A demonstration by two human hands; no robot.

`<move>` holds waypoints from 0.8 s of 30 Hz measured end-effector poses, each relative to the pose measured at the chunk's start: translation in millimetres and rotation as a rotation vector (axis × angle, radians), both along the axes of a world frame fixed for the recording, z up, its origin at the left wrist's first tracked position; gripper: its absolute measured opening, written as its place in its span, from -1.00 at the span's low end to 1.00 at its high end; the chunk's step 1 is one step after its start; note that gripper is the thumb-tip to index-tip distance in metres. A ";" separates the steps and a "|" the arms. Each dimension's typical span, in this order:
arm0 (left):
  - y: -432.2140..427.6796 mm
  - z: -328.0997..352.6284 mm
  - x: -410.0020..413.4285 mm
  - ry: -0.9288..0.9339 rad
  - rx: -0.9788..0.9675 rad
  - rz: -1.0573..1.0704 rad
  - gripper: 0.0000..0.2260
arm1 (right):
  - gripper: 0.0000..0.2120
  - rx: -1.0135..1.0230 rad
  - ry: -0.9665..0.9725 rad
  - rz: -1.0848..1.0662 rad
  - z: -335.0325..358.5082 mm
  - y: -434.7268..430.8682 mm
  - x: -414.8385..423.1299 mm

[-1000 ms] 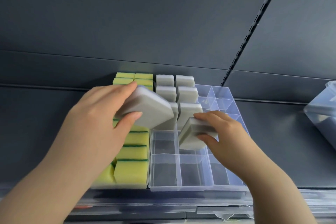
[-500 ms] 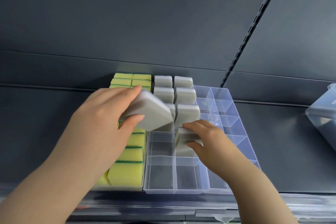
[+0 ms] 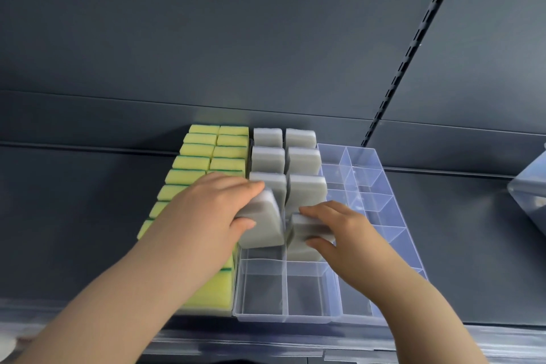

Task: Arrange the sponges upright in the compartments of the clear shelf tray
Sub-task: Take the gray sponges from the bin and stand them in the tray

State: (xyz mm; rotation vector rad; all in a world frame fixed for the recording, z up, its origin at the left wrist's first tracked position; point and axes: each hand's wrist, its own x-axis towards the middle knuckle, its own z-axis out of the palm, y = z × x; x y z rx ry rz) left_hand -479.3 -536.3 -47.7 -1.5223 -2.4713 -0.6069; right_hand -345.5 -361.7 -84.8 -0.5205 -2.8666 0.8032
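A dark grey shelf (image 3: 74, 216) runs under a matching back panel (image 3: 206, 38) with a slotted upright rail. At the left, yellow sponges (image 3: 204, 162) stand on edge in two packed columns. The left hand (image 3: 206, 210) reaches across them and grips a grey sponge (image 3: 263, 227), fingers curled over its far edge and thumb against its near face. The sponge is tilted over the left column of the clear shelf tray (image 3: 283, 318), just in front of the upright grey sponges (image 3: 301, 156) already filling the back rows. Just beside it, the right hand (image 3: 348, 233) pinches a second grey sponge (image 3: 307, 236), fingers along the top and thumb below, its lower part down in the right column's compartment. Further right lies another clear divided tray (image 3: 381, 207), and a clear container (image 3: 529, 195) sits at the edge.
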 end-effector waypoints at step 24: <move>36.9 -26.9 4.1 -0.104 -0.307 -0.050 -0.57 | -0.58 0.003 0.013 0.016 -1.8 -1.1 0.3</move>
